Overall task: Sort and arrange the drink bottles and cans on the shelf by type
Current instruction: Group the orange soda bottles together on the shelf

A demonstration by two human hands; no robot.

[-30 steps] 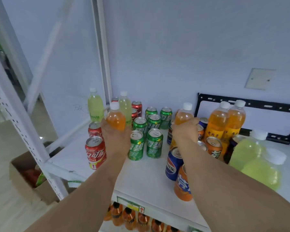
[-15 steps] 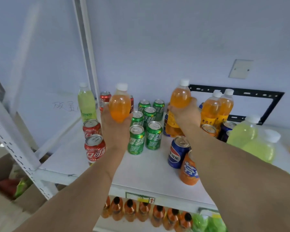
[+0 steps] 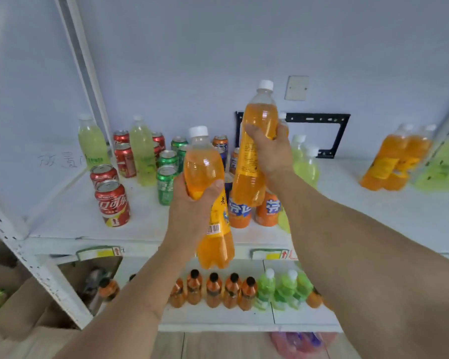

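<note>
Both hands are loaded right now: the left hand [image 3: 192, 211] has its grip wrapped around the middle of one orange bottle [image 3: 210, 198], hanging out in front of the shelf [image 3: 75, 218] edge, and the right hand [image 3: 270, 151] is curled around a second orange bottle [image 3: 254, 156], held higher and further in over the shelf. Right under that second one sit the orange cans [image 3: 267, 208], with the green cans [image 3: 166, 185] and red cans [image 3: 112, 203] off to the left of them. Way off to the right of the orange cans there's already a group of orange bottles [image 3: 392, 161], so I'd guess that's where these belong. The risk as I see it: swinging two full bottles across low could clip the orange cans or the lime bottles [image 3: 306, 164] just behind the right hand and knock them over, and a mid-body grip on smooth plastic could slip.
</note>
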